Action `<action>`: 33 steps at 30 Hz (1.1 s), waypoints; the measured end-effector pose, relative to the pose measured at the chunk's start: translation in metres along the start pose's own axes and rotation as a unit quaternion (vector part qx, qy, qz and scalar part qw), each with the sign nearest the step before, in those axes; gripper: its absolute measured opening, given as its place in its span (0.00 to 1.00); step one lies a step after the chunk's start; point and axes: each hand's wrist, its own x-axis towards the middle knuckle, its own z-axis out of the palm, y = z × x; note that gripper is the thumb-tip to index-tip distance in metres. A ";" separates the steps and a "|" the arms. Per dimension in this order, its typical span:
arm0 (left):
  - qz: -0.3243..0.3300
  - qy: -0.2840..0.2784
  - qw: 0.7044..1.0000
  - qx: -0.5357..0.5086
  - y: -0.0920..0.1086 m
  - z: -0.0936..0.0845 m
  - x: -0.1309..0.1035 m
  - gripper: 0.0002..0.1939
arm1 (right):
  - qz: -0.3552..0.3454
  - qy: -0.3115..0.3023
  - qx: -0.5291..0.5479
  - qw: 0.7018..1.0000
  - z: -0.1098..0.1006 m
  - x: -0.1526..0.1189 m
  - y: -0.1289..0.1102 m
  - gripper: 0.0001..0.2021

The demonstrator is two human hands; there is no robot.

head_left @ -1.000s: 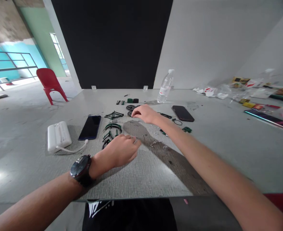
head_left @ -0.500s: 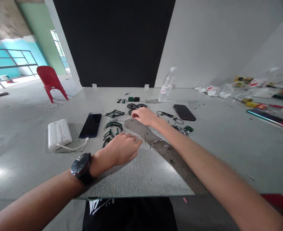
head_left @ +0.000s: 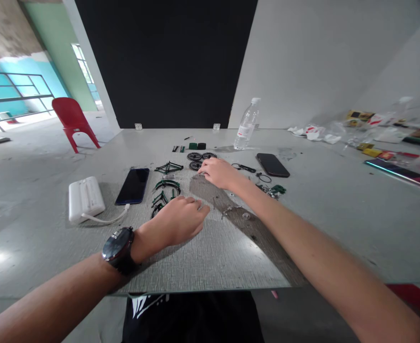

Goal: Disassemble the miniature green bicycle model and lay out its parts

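Note:
My right hand (head_left: 217, 172) is over the middle of the table, fingertips pinched low beside the small black spoked wheels (head_left: 194, 156). Anything in that pinch is too small or hidden to make out. Nearer to me, my left hand (head_left: 181, 220) rests with its fingers curled, and what they hold, if anything, is hidden. Just beyond it lie green-and-black curved mudguards (head_left: 167, 184) and a forked frame part (head_left: 159, 197). A miniature bicycle frame (head_left: 169, 167) lies farther back. Small clear and metal pieces (head_left: 246, 216) are scattered between my forearms.
A white power bank (head_left: 86, 200) with a cable and a dark phone (head_left: 133, 186) lie on the left. Right of centre are another phone (head_left: 272, 165), a water bottle (head_left: 246, 125) and green and metal parts (head_left: 277, 190). Wrappers (head_left: 317, 133) and a third phone (head_left: 403, 173) lie far right.
My right hand has shifted slightly right and its fingers have drawn back from the near wheel, which shows more now. My left hand stays in nearly the same place.

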 end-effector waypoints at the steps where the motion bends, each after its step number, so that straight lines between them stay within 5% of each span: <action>1: 0.000 0.000 1.000 0.000 0.000 0.000 0.000 0.08 | 0.000 0.000 -0.002 1.000 0.000 0.000 -0.001 0.19; 33: 0.000 -0.018 1.000 0.016 0.000 -0.003 0.000 0.09 | 0.014 -0.010 0.016 1.000 0.006 0.000 -0.005 0.16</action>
